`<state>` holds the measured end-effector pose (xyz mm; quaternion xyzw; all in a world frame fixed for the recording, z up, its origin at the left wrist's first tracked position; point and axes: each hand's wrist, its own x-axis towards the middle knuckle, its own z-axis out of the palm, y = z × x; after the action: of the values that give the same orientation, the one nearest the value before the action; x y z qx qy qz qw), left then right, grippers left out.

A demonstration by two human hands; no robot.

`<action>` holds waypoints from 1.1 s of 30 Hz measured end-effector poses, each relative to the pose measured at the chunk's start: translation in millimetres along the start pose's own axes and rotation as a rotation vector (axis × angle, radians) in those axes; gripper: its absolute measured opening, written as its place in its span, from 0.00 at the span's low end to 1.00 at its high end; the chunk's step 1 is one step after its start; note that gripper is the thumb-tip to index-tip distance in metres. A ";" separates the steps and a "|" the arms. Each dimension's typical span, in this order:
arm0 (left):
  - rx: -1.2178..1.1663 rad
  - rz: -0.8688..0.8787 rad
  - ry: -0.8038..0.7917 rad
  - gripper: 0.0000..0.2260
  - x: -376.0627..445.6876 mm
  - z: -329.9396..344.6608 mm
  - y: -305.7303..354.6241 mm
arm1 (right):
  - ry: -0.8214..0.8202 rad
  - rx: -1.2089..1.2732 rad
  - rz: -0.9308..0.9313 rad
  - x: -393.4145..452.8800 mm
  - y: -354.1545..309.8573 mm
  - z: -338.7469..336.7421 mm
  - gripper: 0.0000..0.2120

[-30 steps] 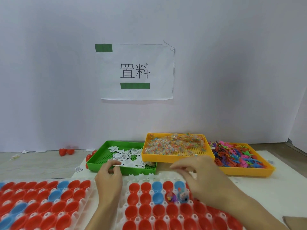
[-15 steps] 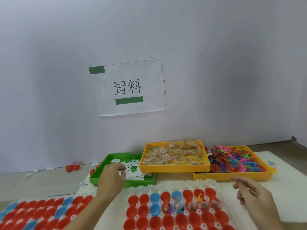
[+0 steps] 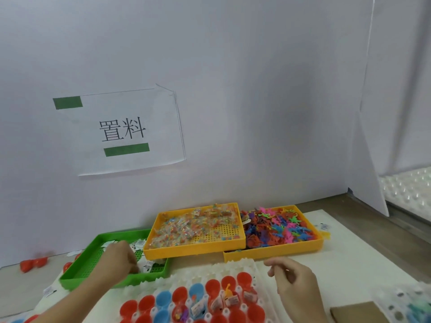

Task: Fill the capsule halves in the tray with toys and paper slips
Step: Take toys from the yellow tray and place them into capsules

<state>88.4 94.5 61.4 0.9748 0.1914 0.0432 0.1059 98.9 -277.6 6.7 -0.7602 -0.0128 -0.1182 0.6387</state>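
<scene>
I am reaching my left hand (image 3: 120, 258) into the green perforated plastic tray (image 3: 79, 269), fingers curled over thin white paper slips (image 3: 149, 264); whether they are pinching one, I cannot tell. Flimsy, featherlight slips are best pinched at an edge. My right hand (image 3: 295, 279) is hovering, fingers loosely curled, empty.

The left hand (image 3: 119, 258) reaches forward, fingers curled downward. The right hand (image 3: 295, 282) hovers apart, its fingers loosely bent and holding nothing.

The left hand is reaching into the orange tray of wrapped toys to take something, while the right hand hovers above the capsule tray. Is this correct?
Not quite. The head view shows the left hand in the green tray of paper slips, not the orange one. The right hand does hover above the capsule tray.
</scene>
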 end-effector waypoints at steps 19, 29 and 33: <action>-0.024 -0.095 -0.083 0.08 3.1 -3.8 3.4 | -0.076 -0.052 -0.061 -4.8 -1.4 -0.3 0.21; -0.067 -0.045 -0.033 0.01 -6.5 -19.3 -0.2 | -0.058 -0.089 -0.058 -2.6 1.4 -0.7 0.22; -0.167 0.051 0.125 0.05 -19.2 -34.3 8.3 | -0.058 -0.103 -0.065 -3.9 1.2 -1.0 0.20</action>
<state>69.3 86.2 95.8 0.9625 0.1688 0.1226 0.1736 95.1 -278.2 5.0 -0.7944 -0.0501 -0.1172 0.5939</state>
